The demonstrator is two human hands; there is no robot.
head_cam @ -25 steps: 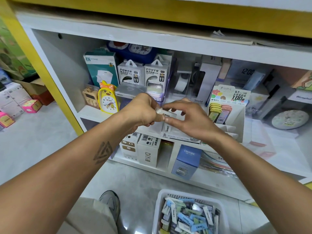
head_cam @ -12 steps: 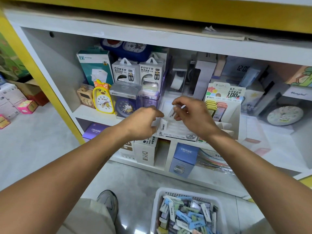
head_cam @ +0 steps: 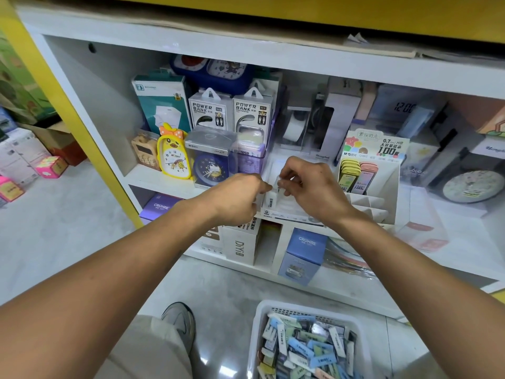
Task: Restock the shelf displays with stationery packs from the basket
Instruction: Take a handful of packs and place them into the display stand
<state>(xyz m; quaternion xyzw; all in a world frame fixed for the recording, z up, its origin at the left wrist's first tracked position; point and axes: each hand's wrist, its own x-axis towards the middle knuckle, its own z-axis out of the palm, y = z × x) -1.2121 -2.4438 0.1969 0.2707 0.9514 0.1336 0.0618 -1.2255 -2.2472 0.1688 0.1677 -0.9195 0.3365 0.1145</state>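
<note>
The white shelf unit [head_cam: 164, 184] holds a white cardboard display tray [head_cam: 289, 209] at its front edge; the white plastic basket [head_cam: 262, 318] of packs sits below. Above the tray, the right hand [head_cam: 314, 187] pinches a small clear-wrapped stationery pack [head_cam: 279, 184], and the left hand [head_cam: 237, 195], fingers curled, steadies a white pack [head_cam: 271, 201]. Placement is underway; next, seat it upright.

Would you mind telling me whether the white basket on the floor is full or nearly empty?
Full: the white basket is heaped with stationery packs close to its rim, hiding its bottom.
</note>
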